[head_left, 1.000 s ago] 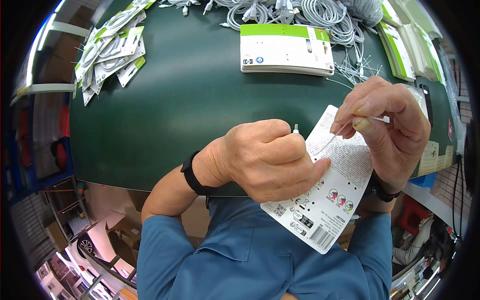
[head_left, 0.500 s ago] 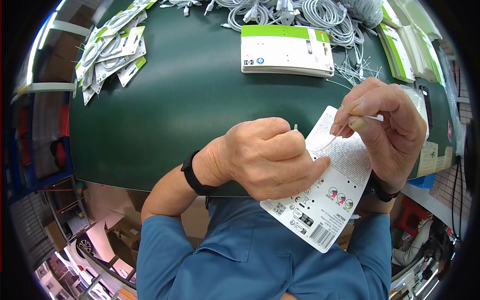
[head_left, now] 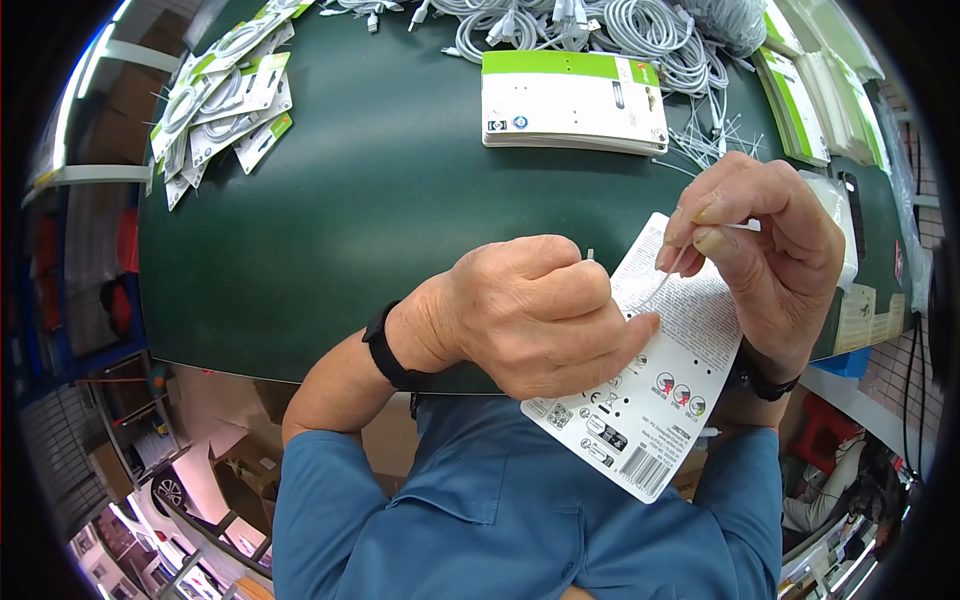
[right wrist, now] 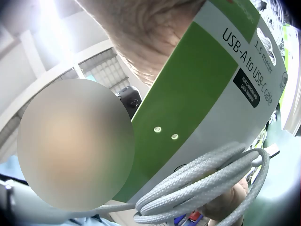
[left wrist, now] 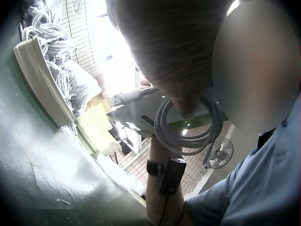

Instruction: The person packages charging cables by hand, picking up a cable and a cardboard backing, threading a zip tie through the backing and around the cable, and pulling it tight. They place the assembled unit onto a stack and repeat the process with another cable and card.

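Observation:
In the head view the left hand (head_left: 550,315) grips a white printed card (head_left: 655,400), its text side up. A coiled grey braided USB cable (right wrist: 197,183) lies against the card's green-and-white front, seen in the right wrist view. The left wrist view has the cable's USB-A plug (left wrist: 127,97) sticking out past the coil. Thumb and forefinger of the right hand (head_left: 770,255) pinch a thin white cable tie (head_left: 672,275) above the card. The tie bends down to the card beside the left fingers, where its lower end is hidden.
A stack of packaging cards (head_left: 570,100) lies ahead on the green table (head_left: 380,220). Behind it are heaped grey cables (head_left: 660,45), with loose cable ties (head_left: 715,140) to its right. Carded cables (head_left: 225,100) pile up at far left; more cards (head_left: 795,105) stand at right.
The right hand has shifted slightly left, and less of the tie's head end shows past its fingers. The card has moved only slightly; the left hand stays in place.

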The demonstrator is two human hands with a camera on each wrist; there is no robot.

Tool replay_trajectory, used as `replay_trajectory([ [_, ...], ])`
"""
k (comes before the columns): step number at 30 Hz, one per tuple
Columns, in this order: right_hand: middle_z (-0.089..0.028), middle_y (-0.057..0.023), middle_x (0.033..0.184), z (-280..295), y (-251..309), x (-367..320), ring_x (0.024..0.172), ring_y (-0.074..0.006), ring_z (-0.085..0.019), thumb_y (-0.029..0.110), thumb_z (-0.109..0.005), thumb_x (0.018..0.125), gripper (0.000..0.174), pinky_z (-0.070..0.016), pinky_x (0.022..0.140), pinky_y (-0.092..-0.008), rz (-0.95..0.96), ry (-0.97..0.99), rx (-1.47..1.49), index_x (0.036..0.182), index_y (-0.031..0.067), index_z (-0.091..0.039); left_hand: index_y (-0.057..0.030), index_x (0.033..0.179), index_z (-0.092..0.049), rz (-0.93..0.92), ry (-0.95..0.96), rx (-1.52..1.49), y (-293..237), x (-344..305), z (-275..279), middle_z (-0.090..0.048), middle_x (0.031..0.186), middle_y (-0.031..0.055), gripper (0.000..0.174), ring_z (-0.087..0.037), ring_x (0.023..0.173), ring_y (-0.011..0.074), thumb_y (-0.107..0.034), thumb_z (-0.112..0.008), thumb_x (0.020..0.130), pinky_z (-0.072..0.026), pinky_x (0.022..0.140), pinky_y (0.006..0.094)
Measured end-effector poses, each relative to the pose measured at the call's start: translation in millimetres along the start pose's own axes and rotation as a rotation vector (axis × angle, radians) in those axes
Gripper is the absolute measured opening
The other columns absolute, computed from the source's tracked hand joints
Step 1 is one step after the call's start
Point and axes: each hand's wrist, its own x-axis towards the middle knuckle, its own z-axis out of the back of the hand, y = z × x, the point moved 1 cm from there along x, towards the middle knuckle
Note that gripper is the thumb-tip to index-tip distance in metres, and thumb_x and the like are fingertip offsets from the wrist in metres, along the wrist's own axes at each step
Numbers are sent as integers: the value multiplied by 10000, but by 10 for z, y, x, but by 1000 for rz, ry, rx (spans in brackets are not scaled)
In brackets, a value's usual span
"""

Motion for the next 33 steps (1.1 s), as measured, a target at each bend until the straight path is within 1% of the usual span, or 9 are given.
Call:
replay_trajectory([
  [7, -696, -153, 896, -10, 15, 18, 748, -152, -685, 51, -716, 1001, 84, -553, 634, -247, -27, 13, -51, 1009, -4, -653, -94, 1073, -808, 1, 4, 19, 18, -20, -7, -491, 753, -40, 480, -525, 743, 148, -220, -815, 611, -504, 600, 299],
  [10, -746, -142, 907, 112, 23, 56, 804, -192, -744, -9, -794, 909, 108, -580, 683, -294, 29, 168, -135, 948, -25, -695, -114, 1071, -806, 31, -13, 51, -6, -14, 9, -517, 767, -39, 471, -553, 776, 156, -221, -811, 612, -522, 634, 309],
  [14, -747, -124, 868, 212, 71, 60, 775, -254, -764, 3, -792, 819, 116, -592, 674, -325, 1, 365, -63, 890, 11, -701, -134, 1043, -794, 43, -37, 110, -6, -11, 30, -571, 794, -37, 437, -586, 823, 172, -234, -800, 617, -544, 699, 328],
  [17, -738, -112, 862, 200, 65, 61, 768, -250, -756, -14, -782, 809, 119, -592, 671, -329, -15, 407, -205, 891, 17, -701, -139, 1019, -783, 42, -32, 164, -6, -4, 34, -596, 805, -36, 404, -594, 841, 179, -258, -790, 633, -550, 737, 335],
  [21, -741, -115, 843, 175, 17, 61, 728, -236, -740, 39, -832, 798, 158, -569, 631, -316, 13, 410, -228, 846, 35, -681, -146, 1003, -778, 44, -23, 212, -11, -4, 42, -605, 815, -33, 367, -597, 882, 181, -284, -780, 664, -565, 772, 344],
  [23, -727, -83, 864, 170, 53, 81, 759, -249, -739, 5, -805, 799, 159, -583, 658, -326, 8, 426, -228, 855, 46, -662, -156, 997, -780, 46, -29, 224, -22, 2, 37, -612, 833, -33, 360, -597, 906, 181, -276, -788, 657, -576, 779, 345],
  [26, -723, -79, 863, 175, 51, 88, 757, -251, -739, 19, -813, 798, 171, -581, 654, -327, 19, 439, -229, 846, 57, -653, -173, 981, -782, 43, -111, 259, -28, -2, -39, -623, 862, -35, 355, -595, 934, 182, -267, -803, 639, -589, 786, 344],
  [30, -723, -78, 866, 175, 30, 91, 759, -251, -743, 36, -820, 800, 173, -579, 649, -329, 32, 443, -226, 853, 62, -658, -185, 963, -782, 73, -130, 242, -38, 28, -33, -632, 891, -33, 348, -619, 901, 185, -262, -821, 625, -588, 782, 333],
  [33, -726, -77, 868, 193, 28, 91, 762, -251, -747, 42, -821, 799, 170, -580, 650, -325, 36, 441, -244, 856, 64, -662, -176, 961, -776, 130, -58, 173, -30, 40, 6, -633, 900, -24, 331, -651, 847, 183, -276, -819, 649, -573, 762, 319],
])
